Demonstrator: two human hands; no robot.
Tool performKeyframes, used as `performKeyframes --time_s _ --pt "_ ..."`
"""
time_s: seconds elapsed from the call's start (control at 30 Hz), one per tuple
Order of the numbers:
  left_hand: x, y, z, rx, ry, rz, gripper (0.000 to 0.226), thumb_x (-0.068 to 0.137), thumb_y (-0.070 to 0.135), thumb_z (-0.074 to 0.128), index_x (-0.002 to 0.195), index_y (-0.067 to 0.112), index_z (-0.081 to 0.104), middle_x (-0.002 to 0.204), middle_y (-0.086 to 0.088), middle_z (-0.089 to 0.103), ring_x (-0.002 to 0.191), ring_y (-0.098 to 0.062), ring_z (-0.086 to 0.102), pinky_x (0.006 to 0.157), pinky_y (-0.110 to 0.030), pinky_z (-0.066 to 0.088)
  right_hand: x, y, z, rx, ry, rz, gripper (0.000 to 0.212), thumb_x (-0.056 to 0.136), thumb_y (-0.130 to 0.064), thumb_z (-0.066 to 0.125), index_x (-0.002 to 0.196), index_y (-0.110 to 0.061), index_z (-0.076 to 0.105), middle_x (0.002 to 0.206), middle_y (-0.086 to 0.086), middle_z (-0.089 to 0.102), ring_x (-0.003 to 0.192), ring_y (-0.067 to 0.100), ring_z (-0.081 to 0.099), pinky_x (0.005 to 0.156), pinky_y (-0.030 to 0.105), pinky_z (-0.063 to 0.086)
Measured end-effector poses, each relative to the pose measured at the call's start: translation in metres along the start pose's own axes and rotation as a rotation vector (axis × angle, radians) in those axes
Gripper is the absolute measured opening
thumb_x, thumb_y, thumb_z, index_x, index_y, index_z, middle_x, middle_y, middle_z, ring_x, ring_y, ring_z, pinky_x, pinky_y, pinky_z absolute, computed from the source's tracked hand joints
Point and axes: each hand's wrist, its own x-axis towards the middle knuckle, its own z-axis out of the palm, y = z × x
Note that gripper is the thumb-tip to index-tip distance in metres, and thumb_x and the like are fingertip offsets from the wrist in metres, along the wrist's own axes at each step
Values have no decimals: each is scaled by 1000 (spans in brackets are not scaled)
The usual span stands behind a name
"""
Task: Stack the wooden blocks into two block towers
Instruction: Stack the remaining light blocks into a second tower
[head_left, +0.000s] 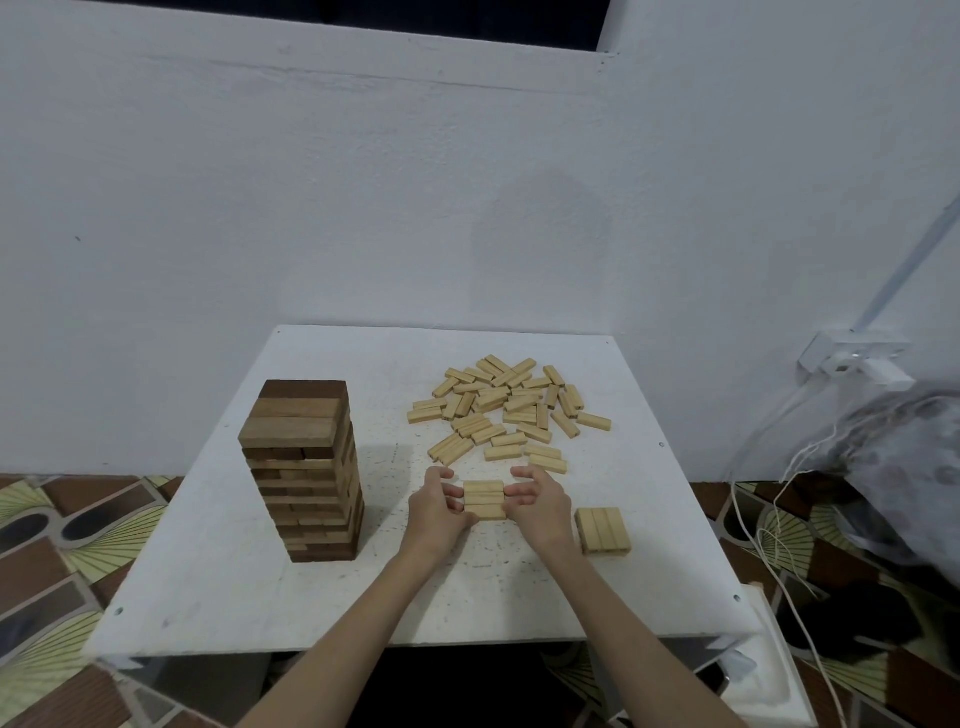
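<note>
A tall tower of darker wooden blocks (306, 467) stands on the left of the white table (218, 571). Near the front middle, three pale blocks (484, 500) lie side by side in a flat row. My left hand (439, 512) presses their left ends and my right hand (537, 501) presses their right ends, fingers curled around the row. A second flat row of three pale blocks (602, 530) lies to the right of my right hand. A loose pile of several pale blocks (511, 405) is spread across the far right of the table.
The table stands against a white wall. White cables (774, 519) and a grey plastic bag (904, 457) are on the floor at the right. A wall socket (852, 364) sits above them. Patterned floor tiles show on the left.
</note>
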Motion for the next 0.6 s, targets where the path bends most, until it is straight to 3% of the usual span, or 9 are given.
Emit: performKeyframes --time_s 0.23,0.6 --pt "1 1 0 3 12 -14 54 72 -4 75 114 10 46 91 -3 58 73 -10 53 63 -13 46 -2 -2 1 4 28 7 37 78 6 67 109 -14 61 80 -5 63 69 5 58 68 15 49" --pt "-1 2 0 32 40 -12 54 72 -4 75 116 8 47 86 2 58 73 -8 55 60 -9 44 -5 -3 2 47 63 15 32 77 8 68 98 -15 63 78 -4 64 71 7 61 60 10 47"
